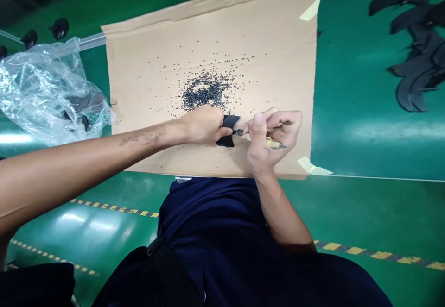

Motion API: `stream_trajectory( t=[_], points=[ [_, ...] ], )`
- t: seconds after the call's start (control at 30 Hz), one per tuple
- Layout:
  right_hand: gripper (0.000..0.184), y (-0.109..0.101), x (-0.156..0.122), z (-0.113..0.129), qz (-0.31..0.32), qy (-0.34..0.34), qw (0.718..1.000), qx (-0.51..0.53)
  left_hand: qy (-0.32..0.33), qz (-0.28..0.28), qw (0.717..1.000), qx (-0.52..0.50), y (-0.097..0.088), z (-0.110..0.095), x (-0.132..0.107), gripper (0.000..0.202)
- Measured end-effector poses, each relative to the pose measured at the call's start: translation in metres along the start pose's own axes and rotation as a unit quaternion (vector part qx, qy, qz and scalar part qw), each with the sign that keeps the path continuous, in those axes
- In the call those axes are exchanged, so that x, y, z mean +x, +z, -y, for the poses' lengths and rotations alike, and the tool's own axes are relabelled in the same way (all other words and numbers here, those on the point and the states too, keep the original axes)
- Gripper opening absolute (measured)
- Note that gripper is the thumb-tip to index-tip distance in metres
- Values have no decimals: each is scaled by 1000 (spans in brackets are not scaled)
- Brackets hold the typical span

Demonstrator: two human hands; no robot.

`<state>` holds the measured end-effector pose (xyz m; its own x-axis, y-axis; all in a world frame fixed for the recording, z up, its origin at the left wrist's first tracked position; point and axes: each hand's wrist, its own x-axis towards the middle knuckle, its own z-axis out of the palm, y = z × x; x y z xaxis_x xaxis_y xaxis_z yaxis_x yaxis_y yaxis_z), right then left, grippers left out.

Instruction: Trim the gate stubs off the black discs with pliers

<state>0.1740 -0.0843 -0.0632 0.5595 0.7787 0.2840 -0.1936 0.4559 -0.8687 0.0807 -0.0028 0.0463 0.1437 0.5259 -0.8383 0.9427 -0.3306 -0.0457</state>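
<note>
My left hand [205,125] is closed on a black curved plastic part [229,122] at the front of the cardboard sheet [139,131]; the fingers cover much of it. In my right hand [273,133] is a pair of small cutting pliers [274,144] with pale yellow handles, gripped in curled fingers. The metal jaws point left and reach the part beside my left thumb. Whether the jaws are open or closed is too small to tell. Just beyond my left hand lies a heap of tiny black plastic bits [205,91], with loose ones scattered around it.
Strips of pale tape [314,166] hold the sheet's right corners to the green table [365,149]. A pile of black curved parts [417,52] lies at the far right. On the left is a crumpled clear plastic bag [48,89], with several small black pieces [59,28] behind it.
</note>
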Motion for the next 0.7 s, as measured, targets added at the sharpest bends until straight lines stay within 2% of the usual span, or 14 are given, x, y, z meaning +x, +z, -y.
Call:
stream_trajectory(
  t=[0.13,0.33,0.43,0.53,0.6,0.7],
  points=[
    [26,4,2,6,-16,1,999,30,-8,-86,995,54,13,0,-1,43],
    [28,5,6,9,-27,-1,1000,-8,28,-157,987,9,23,-16,-1,33],
    [29,4,4,5,-25,5,999,-44,55,-155,986,-16,21,-17,2,29],
    [30,4,3,1,-19,15,998,-66,49,-121,990,-46,20,-6,3,39],
    [30,2,11,6,-18,20,1000,-16,48,-101,991,-74,20,3,3,45],
    [28,-13,34,27,-19,4,996,85,62,-105,988,-94,18,12,6,49]
  ],
)
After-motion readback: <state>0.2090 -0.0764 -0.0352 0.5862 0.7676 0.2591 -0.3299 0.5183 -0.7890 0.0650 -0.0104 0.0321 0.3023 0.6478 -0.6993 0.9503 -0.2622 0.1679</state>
